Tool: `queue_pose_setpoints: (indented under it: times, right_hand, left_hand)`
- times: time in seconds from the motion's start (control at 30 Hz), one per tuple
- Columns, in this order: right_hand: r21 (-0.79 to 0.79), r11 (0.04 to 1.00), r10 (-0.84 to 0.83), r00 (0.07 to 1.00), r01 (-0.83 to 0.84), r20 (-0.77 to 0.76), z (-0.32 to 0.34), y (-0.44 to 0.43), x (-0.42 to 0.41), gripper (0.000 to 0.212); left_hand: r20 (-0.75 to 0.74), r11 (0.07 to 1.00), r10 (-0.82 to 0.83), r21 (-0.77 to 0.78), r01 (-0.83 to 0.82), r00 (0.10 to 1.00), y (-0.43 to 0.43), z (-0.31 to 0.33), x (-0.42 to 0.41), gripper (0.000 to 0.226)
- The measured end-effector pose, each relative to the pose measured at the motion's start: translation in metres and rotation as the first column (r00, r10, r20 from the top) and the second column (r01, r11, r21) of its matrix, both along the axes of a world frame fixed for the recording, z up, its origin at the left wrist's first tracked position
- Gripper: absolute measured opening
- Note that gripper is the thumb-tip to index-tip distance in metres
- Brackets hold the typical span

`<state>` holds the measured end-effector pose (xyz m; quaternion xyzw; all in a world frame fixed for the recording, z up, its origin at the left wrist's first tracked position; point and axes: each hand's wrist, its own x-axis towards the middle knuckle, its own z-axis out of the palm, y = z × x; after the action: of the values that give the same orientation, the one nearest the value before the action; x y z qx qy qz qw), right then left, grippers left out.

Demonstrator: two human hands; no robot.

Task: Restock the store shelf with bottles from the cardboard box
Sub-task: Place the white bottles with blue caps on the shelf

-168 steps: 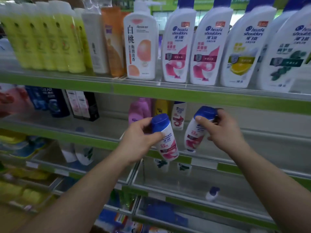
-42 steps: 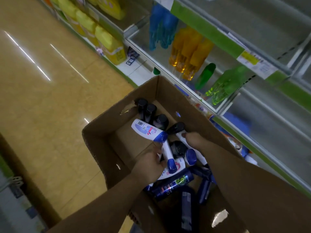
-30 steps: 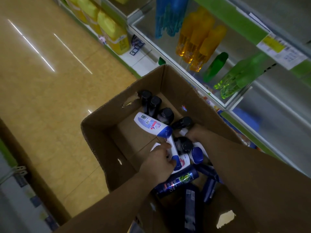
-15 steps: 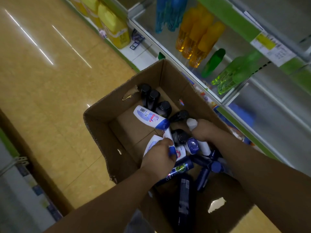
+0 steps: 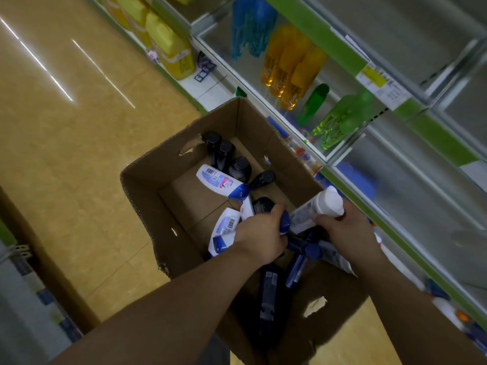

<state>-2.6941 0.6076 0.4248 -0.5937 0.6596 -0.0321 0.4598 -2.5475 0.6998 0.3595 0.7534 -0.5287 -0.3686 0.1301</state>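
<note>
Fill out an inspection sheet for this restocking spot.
Surface: glossy tan floor with light streaks.
Job's things: open cardboard box holding black bottles, white bottles and dark blue bottles, lying jumbled.
Clutter: nothing seen.
Hands: left hand grips a blue-capped bottle inside the box; right hand holds a white-capped bottle over the box.
Cables: nothing seen.
Surroundings: green-edged shelf beside the box, stocked with orange bottles, green bottles and yellow bottles.
</note>
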Motion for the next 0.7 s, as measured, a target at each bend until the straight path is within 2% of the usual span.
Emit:
queue_pose_setpoints:
  times: [0.17, 0.3, 0.43, 0.57, 0.7]
  right_hand:
    - [-0.119, 0.992, -0.035, 0.999, 0.035, -0.001, 0.017, 0.013, -0.016, 0.052]
    - [-0.141, 0.987, -0.068, 0.997, 0.072, 0.034, 0.024, 0.019, -0.024, 0.057]
    - [-0.169, 0.974, -0.130, 0.985, 0.148, 0.111, 0.037, 0.020, -0.029, 0.050]
    - [-0.213, 0.955, -0.162, 0.963, 0.208, 0.214, 0.055, 0.018, -0.032, 0.041]
    - [-0.253, 0.946, -0.131, 0.951, 0.204, 0.279, 0.080, 0.021, -0.028, 0.045]
  left_hand:
    - [0.089, 0.998, -0.014, 0.067, 0.008, 0.996, -0.012, 0.002, -0.008, 0.055]
    - [0.068, 0.992, 0.024, 0.118, -0.032, 0.997, -0.013, 0.002, -0.011, 0.046]
    - [0.017, 0.994, 0.049, 0.095, -0.051, 0.999, -0.009, 0.013, -0.008, 0.043]
    - [-0.136, 0.992, 0.129, 0.015, -0.128, 0.982, -0.001, 0.044, 0.006, 0.051]
    - [-0.294, 0.980, 0.186, -0.006, -0.197, 0.938, -0.001, 0.098, 0.024, 0.055]
